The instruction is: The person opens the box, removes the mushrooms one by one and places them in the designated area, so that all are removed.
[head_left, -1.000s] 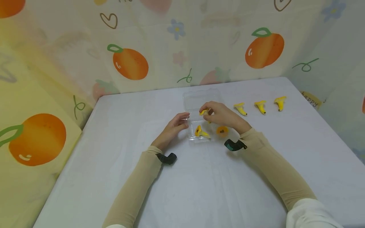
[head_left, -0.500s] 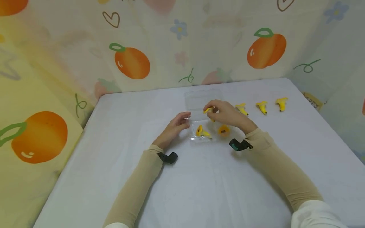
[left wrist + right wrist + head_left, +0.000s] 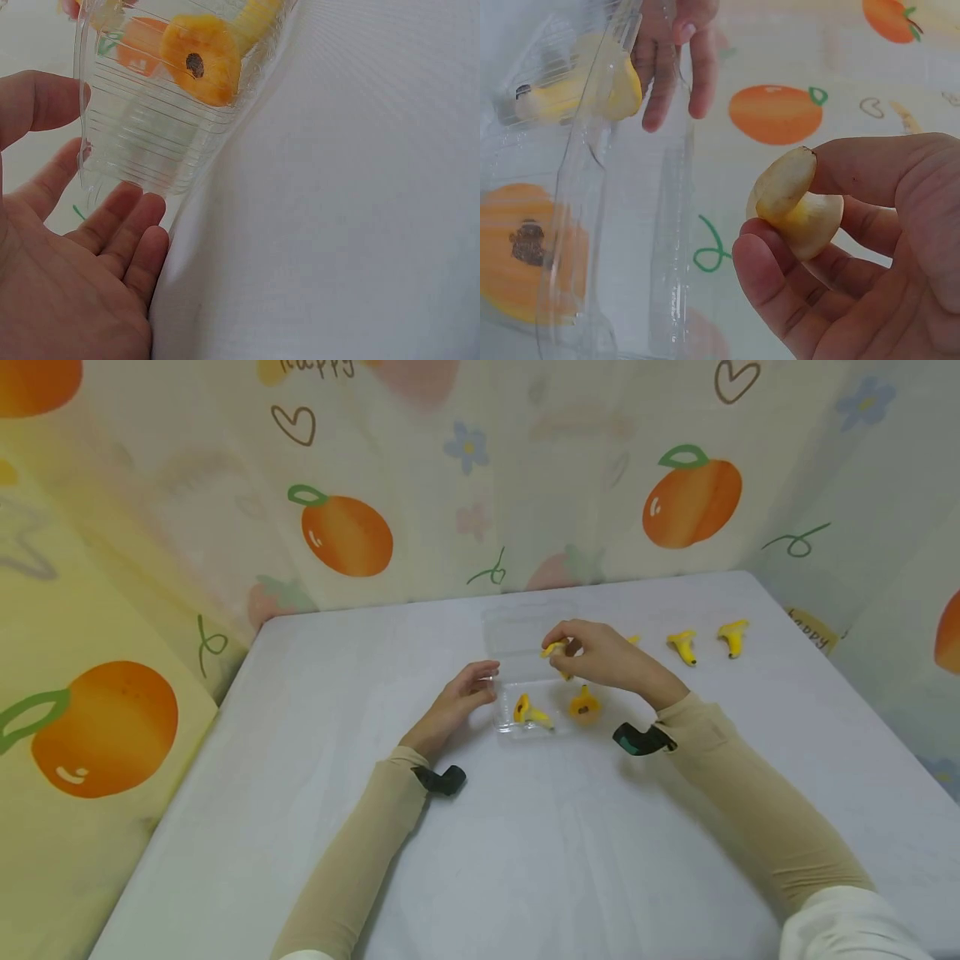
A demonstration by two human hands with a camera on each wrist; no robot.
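A clear plastic clamshell box [image 3: 502,727] lies with its lid [image 3: 510,631] folded back. In its base are a yellow trumpet-shaped toy mushroom [image 3: 531,713] on the left and another mushroom [image 3: 584,705] on the right, its brown-spotted flared face toward me. My left hand [image 3: 452,703] rests at the box's left side; in the left wrist view its thumb [image 3: 56,101] and index fingertip are right at the rim, fingers extended. Above the box, my right hand [image 3: 603,658] pinches a third mushroom [image 3: 791,202] between thumb and fingers, its pale stem upward in the right wrist view.
Toward the back right, a row of yellow mushrooms lies on the white-covered table [image 3: 570,852]: one mushroom [image 3: 682,647], another mushroom [image 3: 733,637], and one mostly hidden behind my right hand. A fruit-printed curtain [image 3: 420,485] stands behind the table.
My right hand, holding the mushroom, has shifted slightly right, uncovering more of the right-hand mushroom in the box and covering most of the nearest one in the row. My left hand stays put.
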